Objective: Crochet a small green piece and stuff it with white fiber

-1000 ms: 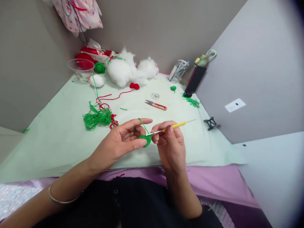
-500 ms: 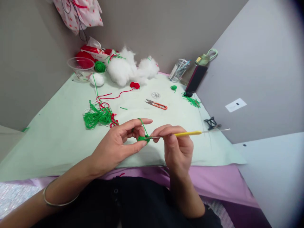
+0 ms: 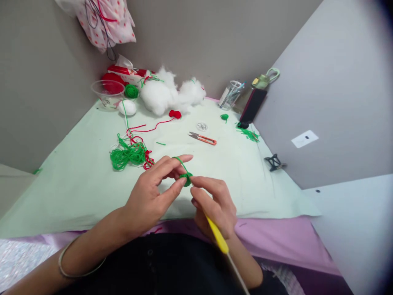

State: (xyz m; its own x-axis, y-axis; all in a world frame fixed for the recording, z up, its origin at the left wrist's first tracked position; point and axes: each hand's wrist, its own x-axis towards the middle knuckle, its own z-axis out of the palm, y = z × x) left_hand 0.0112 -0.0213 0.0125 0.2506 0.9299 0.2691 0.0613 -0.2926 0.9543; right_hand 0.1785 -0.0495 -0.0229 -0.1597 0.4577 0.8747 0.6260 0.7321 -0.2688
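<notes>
Between the thumb and fingers of my left hand [image 3: 156,188] is a small green crochet piece [image 3: 186,179]. A strand of green yarn [image 3: 181,162] runs from the piece up over my raised left index finger. My right hand [image 3: 215,205] is closed around a crochet hook [image 3: 217,235] with a yellow grip. Its shaft slants down toward my body, and its working tip meets the green piece, partly hidden by my fingers. Both hands are close together above the front of the table.
Tangled green yarn [image 3: 127,155] and red yarn [image 3: 148,159] lie left of centre. Orange thread snips [image 3: 202,138] rest beyond my hands, near a small round clear case [image 3: 202,126]. White stuffing [image 3: 159,92], a plastic tub [image 3: 107,98], a pen cup [image 3: 231,96] and a phone [image 3: 253,105] stand along the back.
The hook has swung from lying level toward the right to pointing down toward my body. My right hand has turned with it and moved slightly left and lower.
</notes>
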